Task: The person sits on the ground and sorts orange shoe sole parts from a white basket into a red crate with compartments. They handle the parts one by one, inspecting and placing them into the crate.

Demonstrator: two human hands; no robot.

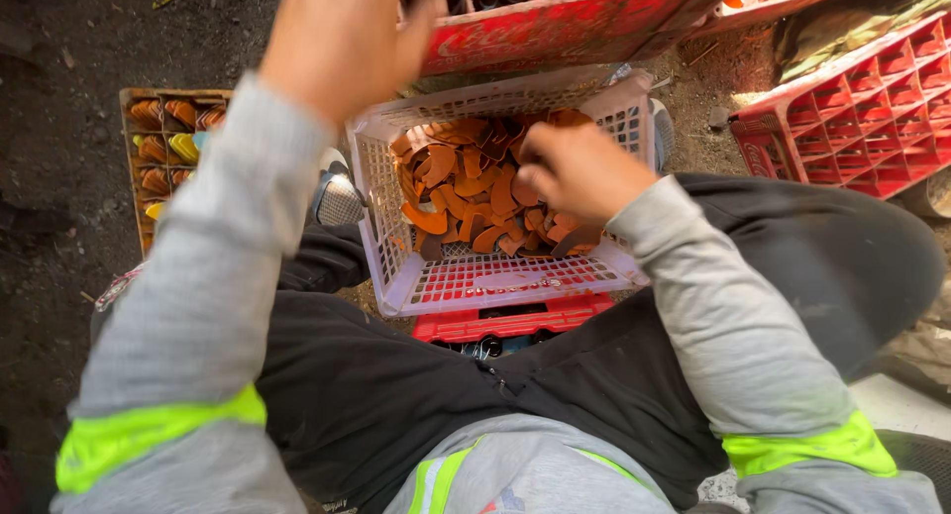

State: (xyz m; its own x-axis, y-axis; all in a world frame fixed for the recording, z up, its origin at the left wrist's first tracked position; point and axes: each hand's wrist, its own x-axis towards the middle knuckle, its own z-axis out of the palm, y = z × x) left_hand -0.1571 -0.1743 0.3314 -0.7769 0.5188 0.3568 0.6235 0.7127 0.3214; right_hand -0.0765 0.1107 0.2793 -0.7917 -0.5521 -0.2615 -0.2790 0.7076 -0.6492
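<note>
Head view, looking down at the lap of a seated person in dark trousers and a grey sweatshirt with neon-yellow bands on the sleeves.

Right hand (pixel 580 170): centre-right of frame, inside the pale pink perforated plastic basket (pixel 495 281), knuckles up, fingers curled down into the pile of orange-brown curved plastic pieces (pixel 466 192). Touching the pile; fingertips are hidden under the hand, so I cannot tell whether it has closed on a piece.

Left hand (pixel 342 39): top centre-left, raised close to the camera and blurred, over the near edge of the big red plastic crate (pixel 555 29) at top centre. Fingers bent, thumb toward the crate. Cannot tell if it grips anything.

Basket: centre of frame, tilted, resting on a smaller red crate (pixel 510 321) that shows just below its lower rim, between the knees. The pieces fill its upper half; the lower mesh floor is bare.

Around:
- Brown wooden box (pixel 163 162), left of frame on the dirt ground, with orange and a few yellow pieces stacked in rows.
- Red plastic bottle crate with square compartments (pixel 857 118), upper right, tilted.
- Grey shoe (pixel 339 199) just left of the basket, touching its side wall.
- Dark dirt ground (pixel 59 98) across upper left.
</note>
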